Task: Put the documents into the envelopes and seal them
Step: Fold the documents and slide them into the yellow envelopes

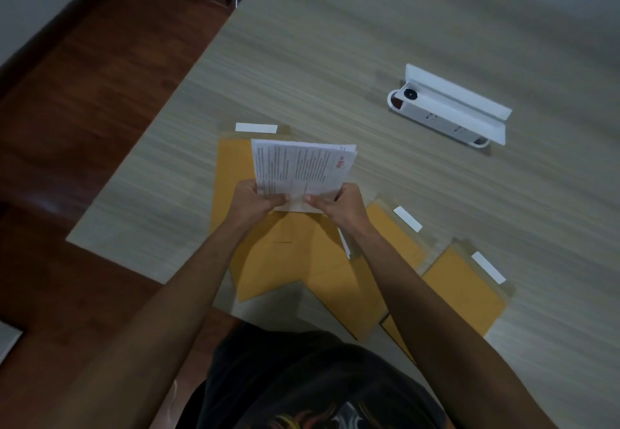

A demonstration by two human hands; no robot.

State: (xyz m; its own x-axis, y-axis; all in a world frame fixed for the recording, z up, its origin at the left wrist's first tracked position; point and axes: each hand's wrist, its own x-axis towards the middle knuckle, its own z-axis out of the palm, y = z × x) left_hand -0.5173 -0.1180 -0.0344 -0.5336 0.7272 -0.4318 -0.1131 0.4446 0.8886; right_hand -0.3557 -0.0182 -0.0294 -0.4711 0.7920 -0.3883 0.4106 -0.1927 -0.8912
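Note:
A folded bundle of printed white documents (302, 166) is held up over the table by both hands. My left hand (253, 200) grips its lower left edge and my right hand (339, 205) pinches its lower right edge. Beneath them lies a yellow envelope (231, 173) with its flap open and a white seal strip (256, 128) at the far end. More yellow envelopes fan out to the right: one (396, 237) with a white strip (407, 218), another (466, 294) with a strip (488, 267). My forearms hide parts of them.
A white power strip in an open white box (456, 106) lies on the wooden table (335, 42) at the far right. The table's left edge drops to a dark wooden floor (84, 93). The table's near edge is by my body.

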